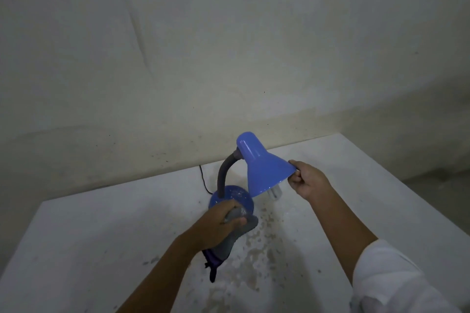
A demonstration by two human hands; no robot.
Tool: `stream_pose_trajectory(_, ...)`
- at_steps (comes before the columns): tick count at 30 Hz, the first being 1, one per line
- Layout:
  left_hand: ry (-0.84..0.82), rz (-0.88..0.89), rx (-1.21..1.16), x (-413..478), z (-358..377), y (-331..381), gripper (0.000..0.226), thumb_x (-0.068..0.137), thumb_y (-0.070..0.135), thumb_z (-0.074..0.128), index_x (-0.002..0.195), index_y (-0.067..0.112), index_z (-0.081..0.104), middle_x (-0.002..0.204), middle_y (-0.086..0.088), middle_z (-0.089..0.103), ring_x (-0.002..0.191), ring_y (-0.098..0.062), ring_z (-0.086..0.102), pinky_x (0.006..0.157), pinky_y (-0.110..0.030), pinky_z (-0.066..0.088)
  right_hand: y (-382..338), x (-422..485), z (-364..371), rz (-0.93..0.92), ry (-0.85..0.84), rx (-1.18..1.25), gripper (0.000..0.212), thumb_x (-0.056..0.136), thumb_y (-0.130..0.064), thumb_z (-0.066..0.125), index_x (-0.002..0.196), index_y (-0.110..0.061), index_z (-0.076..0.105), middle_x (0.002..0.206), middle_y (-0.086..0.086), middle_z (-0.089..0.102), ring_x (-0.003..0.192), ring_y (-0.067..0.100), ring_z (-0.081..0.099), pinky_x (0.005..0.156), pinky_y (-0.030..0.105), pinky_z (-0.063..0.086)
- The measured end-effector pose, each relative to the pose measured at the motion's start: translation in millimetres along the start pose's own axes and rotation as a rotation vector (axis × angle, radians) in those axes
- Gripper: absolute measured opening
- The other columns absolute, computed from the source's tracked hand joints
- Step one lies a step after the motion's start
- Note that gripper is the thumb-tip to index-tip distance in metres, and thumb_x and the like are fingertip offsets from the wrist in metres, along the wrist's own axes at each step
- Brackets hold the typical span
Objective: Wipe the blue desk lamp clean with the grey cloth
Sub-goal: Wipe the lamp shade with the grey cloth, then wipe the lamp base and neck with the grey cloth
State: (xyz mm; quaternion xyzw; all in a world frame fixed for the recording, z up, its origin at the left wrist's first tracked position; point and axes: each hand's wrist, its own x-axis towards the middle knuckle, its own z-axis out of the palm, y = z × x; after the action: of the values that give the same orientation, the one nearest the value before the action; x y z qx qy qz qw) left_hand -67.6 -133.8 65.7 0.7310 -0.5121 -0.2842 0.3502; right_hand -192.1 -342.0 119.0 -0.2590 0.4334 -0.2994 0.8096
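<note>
The blue desk lamp (264,168) stands on a white table, its cone shade tilted down to the right, a dark flexible neck (223,173) rising from a round blue base (234,195) flecked with dust. A white bulb (274,192) shows under the shade. My right hand (305,180) pinches the shade's lower right rim. My left hand (221,221) is closed around the grey cloth (239,226), pressed against the front edge of the base. The cloth's dark tail hangs back under my wrist.
The white table (101,236) has a stained, speckled patch in front of the lamp. A black cord (203,180) runs from the base toward the wall. The table's right edge drops away near the far right. A bare wall stands close behind.
</note>
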Motion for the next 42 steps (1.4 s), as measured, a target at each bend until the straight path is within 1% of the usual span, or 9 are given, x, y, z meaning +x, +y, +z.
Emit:
stream_pose_trajectory(8,0.271,-0.279,-0.161,-5.3,-7.1,-16.5,0.035,0.095,0.039,0.043,0.118,0.013,0.048,0.107,-0.003,0.056,0.103,-0.020,0.055,0.088,-0.030,0.044,14.8,-0.8,-17.7,-0.051,0.012,0.068,0.016,0.093,-0.006,0.046,0.078,-0.006,0.048,0.063,0.007,0.043,0.040,0.010,0.034,0.032,0.017,0.029)
stream_pose_trajectory(17,0.366,-0.570,-0.501,11.1,-4.6,-48.6,0.054,0.093,0.048,0.042,0.126,0.006,0.043,0.121,-0.014,0.055,0.110,-0.028,0.055,0.093,-0.039,0.048,80.2,14.1,-42.4,0.082,0.100,-0.067,0.009,0.093,-0.006,0.041,0.092,-0.001,0.048,0.064,0.012,0.044,0.048,0.016,0.038,0.033,0.015,0.033)
stream_pose_trajectory(21,0.391,-0.669,-0.570,14.7,-7.8,-67.0,0.046,0.092,0.035,0.051,0.125,0.003,0.046,0.118,-0.015,0.056,0.113,-0.031,0.054,0.103,-0.050,0.043,112.5,22.5,-42.1,0.110,0.109,-0.387,0.010,0.089,-0.004,0.049,0.080,-0.003,0.053,0.062,0.011,0.049,0.052,0.018,0.042,0.040,0.022,0.039)
stream_pose_trajectory(25,0.399,-0.764,-0.550,20.0,-17.5,-78.9,0.043,0.088,0.026,0.054,0.125,0.007,0.044,0.113,-0.012,0.053,0.113,-0.033,0.050,0.102,-0.047,0.042,135.2,41.1,-33.9,-0.111,0.035,-1.031,0.017,0.090,-0.011,0.048,0.077,-0.012,0.058,0.081,0.010,0.062,0.070,0.017,0.056,0.068,0.026,0.048)
stream_pose_trajectory(27,0.422,-0.771,-0.542,24.4,-22.1,-83.1,0.043,0.086,0.023,0.055,0.125,0.006,0.045,0.107,-0.011,0.055,0.110,-0.032,0.051,0.101,-0.047,0.042,140.0,45.4,-29.2,-0.226,-0.021,-1.261,0.017,0.092,-0.012,0.048,0.102,-0.010,0.061,0.102,0.006,0.062,0.092,0.019,0.058,0.082,0.024,0.044)
stream_pose_trajectory(30,0.468,-0.746,-0.475,32.2,-26.9,-88.1,0.042,0.088,0.021,0.054,0.126,0.007,0.043,0.111,-0.011,0.054,0.105,-0.029,0.052,0.094,-0.041,0.044,143.5,54.5,-22.5,-0.318,-0.151,-1.304,0.032,0.094,-0.012,0.047,0.126,-0.003,0.049,0.118,0.008,0.056,0.114,0.025,0.054,0.095,0.026,0.040)
stream_pose_trajectory(33,0.522,-0.650,-0.295,40.0,-32.9,-92.5,0.040,0.091,0.018,0.053,0.128,0.010,0.042,0.118,-0.012,0.054,0.098,-0.020,0.049,0.083,-0.033,0.042,149.6,67.8,-18.1,-0.347,-0.254,-1.427,0.041,0.095,-0.017,0.047,0.135,-0.009,0.041,0.135,0.010,0.049,0.124,0.027,0.049,0.102,0.028,0.038)
stream_pose_trajectory(36,0.561,-0.540,-0.079,47.3,-39.9,-91.0,0.039,0.091,0.022,0.053,0.128,0.011,0.046,0.123,-0.013,0.058,0.104,-0.024,0.055,0.091,-0.036,0.046,156.5,77.6,-19.7,-0.372,-0.312,-1.563,0.050,0.097,-0.022,0.043,0.145,-0.015,0.029,0.151,0.004,0.031,0.137,0.025,0.035,0.112,0.031,0.028)
stream_pose_trajectory(42,0.476,-0.388,0.159,68.5,-29.7,-99.3,0.035,0.090,0.029,0.053,0.123,0.017,0.054,0.123,-0.013,0.056,0.114,-0.029,0.053,0.096,-0.035,0.044,159.7,92.3,-31.9,-0.483,-0.332,-1.583,0.049,0.095,-0.024,0.048,0.142,-0.017,0.036,0.148,0.003,0.036,0.133,0.023,0.041,0.112,0.033,0.033)
